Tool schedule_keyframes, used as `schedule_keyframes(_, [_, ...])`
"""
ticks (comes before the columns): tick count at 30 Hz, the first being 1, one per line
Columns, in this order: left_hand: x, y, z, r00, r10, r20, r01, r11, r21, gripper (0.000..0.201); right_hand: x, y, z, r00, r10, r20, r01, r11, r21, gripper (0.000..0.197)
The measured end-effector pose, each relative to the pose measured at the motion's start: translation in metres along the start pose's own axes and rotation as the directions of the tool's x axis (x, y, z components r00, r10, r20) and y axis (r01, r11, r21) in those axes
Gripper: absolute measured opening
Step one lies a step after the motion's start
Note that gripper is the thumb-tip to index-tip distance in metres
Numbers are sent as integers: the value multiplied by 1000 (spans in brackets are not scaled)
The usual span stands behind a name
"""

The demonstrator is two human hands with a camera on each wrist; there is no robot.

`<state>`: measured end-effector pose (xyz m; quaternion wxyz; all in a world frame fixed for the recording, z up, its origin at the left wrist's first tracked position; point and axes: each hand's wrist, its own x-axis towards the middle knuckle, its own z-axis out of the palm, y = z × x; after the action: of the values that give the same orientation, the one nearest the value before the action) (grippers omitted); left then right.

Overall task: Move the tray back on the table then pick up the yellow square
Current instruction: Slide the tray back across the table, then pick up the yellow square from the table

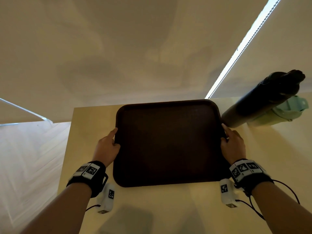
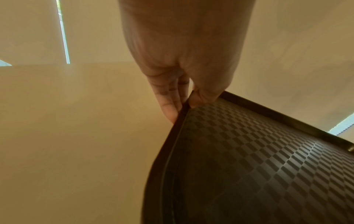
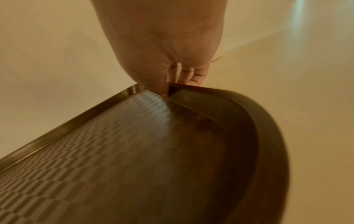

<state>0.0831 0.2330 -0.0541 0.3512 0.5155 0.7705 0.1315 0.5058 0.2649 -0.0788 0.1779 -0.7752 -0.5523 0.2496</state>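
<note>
A dark brown tray (image 1: pixel 168 142) with a checkered floor lies on the pale wooden table (image 1: pixel 87 129), its far edge near the table's back edge. My left hand (image 1: pixel 109 142) pinches the tray's left rim (image 2: pixel 182 115), thumb on the inside and fingers (image 2: pixel 168 104) outside. On the opposite side my right hand (image 1: pixel 231 141) grips the right rim (image 3: pixel 191 88) the same way, thumb inside and fingers (image 3: pixel 189 75) behind it. No yellow square shows in any view.
A dark bottle (image 1: pixel 263 100) and a pale green container (image 1: pixel 283 114) stand at the back right, close to the tray's far right corner. The table's left edge (image 1: pixel 67 149) drops to a light wooden floor (image 1: pixel 30 157). A blind-covered window stands behind the table.
</note>
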Motion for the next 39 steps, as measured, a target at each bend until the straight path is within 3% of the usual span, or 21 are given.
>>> schedule_keyframes(22, [0, 0, -6, 1000, -2, -12, 3, 999, 44, 65, -3, -8, -3, 999, 35, -2, -35, 999, -16, 57])
schedule_keyframes(25, [-21, -6, -17, 997, -50, -55, 50, 999, 6, 59, -25, -20, -12, 991, 42, -127, -48, 998, -44, 58])
schedule_keyframes(27, [-50, -12, -29, 993, -117, -32, 115, 992, -58, 45, -54, -35, -14, 982, -10, -191, 26, 996, 81, 53])
schedule_keyframes(29, [-87, -23, -41, 984, -175, 20, 176, 978, -109, 32, -92, -55, -9, 991, -88, -105, 107, 976, 190, 44])
schedule_keyframes(32, [-150, -54, -54, 961, -266, 74, 274, 950, -151, 21, -163, -85, 10, 964, -173, 204, 116, 958, 264, 33])
schedule_keyframes(36, [-228, -93, -55, 916, -370, 153, 395, 898, -196, 23, -259, -109, 41, 801, -203, 564, -2, 940, 341, 29])
schedule_keyframes(39, [-275, -119, -43, 870, -420, 259, 484, 830, -278, 33, -312, -114, 67, 683, -185, 707, -104, 933, 345, 34])
